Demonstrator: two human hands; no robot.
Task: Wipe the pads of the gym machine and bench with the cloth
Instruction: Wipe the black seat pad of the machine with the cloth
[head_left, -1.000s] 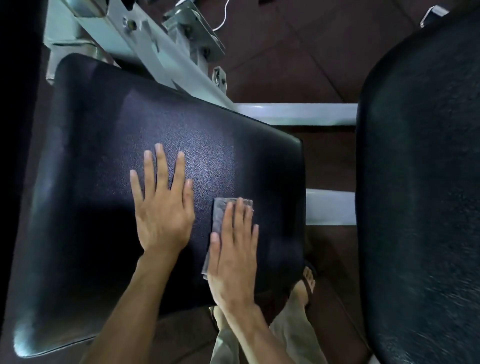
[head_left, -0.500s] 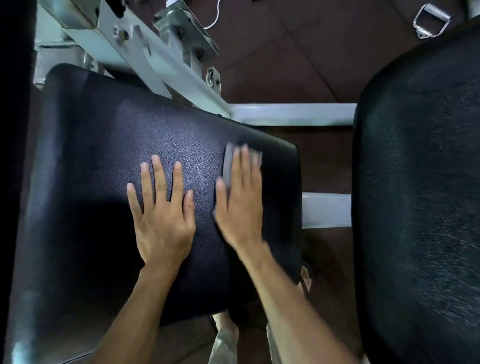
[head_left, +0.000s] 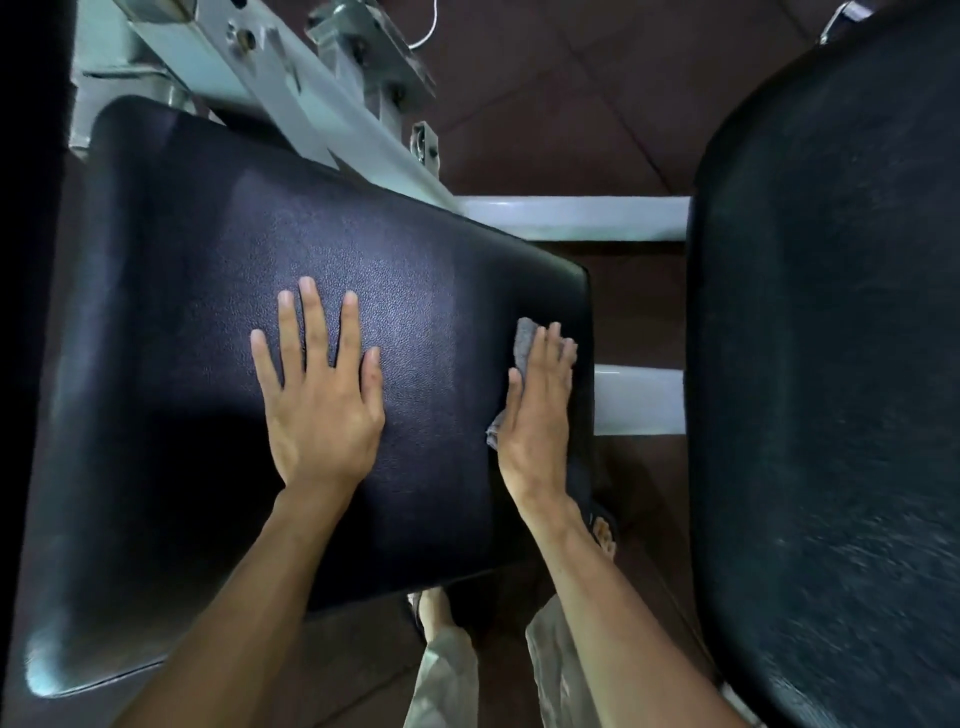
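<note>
A wide black padded bench pad (head_left: 208, 322) fills the left and middle of the head view. My left hand (head_left: 322, 395) lies flat on its middle, fingers spread, holding nothing. My right hand (head_left: 537, 410) presses a small grey cloth (head_left: 525, 338) flat against the pad close to its right edge; only the cloth's top corner and a bit beside the thumb show. A second black pad (head_left: 831, 364) stands at the right, untouched.
White metal frame bars (head_left: 571, 218) run between the two pads and at the top left (head_left: 291, 88). Dark brown floor tiles (head_left: 545, 119) lie beyond. My feet in sandals (head_left: 605, 535) and light trouser legs (head_left: 447, 675) show below the pad's near edge.
My right hand slid the cloth forward up the pad, then right and back toward the pad's right edge. My left hand stayed flat in the same place.
</note>
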